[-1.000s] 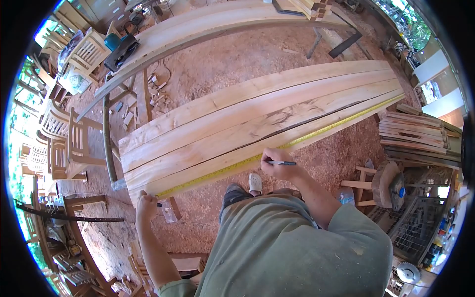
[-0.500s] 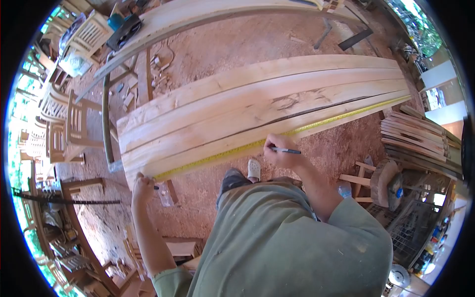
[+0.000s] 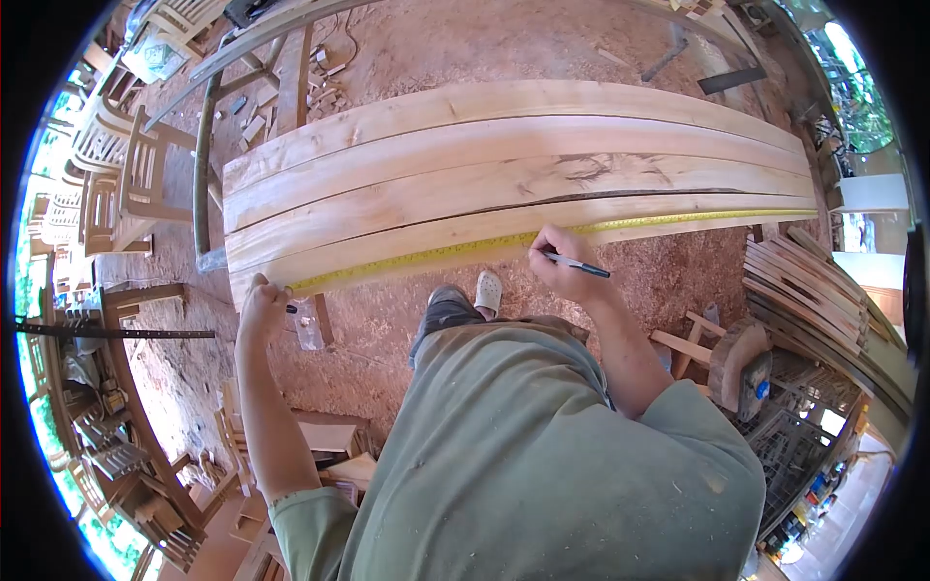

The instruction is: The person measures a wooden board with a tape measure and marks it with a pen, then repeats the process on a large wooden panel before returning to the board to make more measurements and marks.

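Observation:
Several long wooden planks (image 3: 417, 184) lie side by side in front of me. A yellow tape measure (image 3: 417, 256) stretches along the plank nearest to me, almost from end to end. My left hand (image 3: 261, 310) is closed at the left end of the tape, by the plank's corner. A small dark tip (image 3: 292, 309) pokes out of that hand; what it belongs to is hidden. Midway along the plank, my right hand (image 3: 565, 263) grips a marker (image 3: 577, 264) with its dark end pointing right. Its knuckles rest at the tape and the plank's near edge.
Wooden chairs (image 3: 131, 184) stand at the left. A stack of boards (image 3: 804, 290) lies at the right, near a round wood slab (image 3: 736, 358). Wood offcuts (image 3: 257, 126) litter the dirt floor (image 3: 407, 363) beyond the planks. A clear bottle (image 3: 309, 329) lies below the left end.
The camera view has tilted and shifted, so the planks appear more level. Both hands keep nearly the same places along the tape, and the marker has turned slightly in the right hand.

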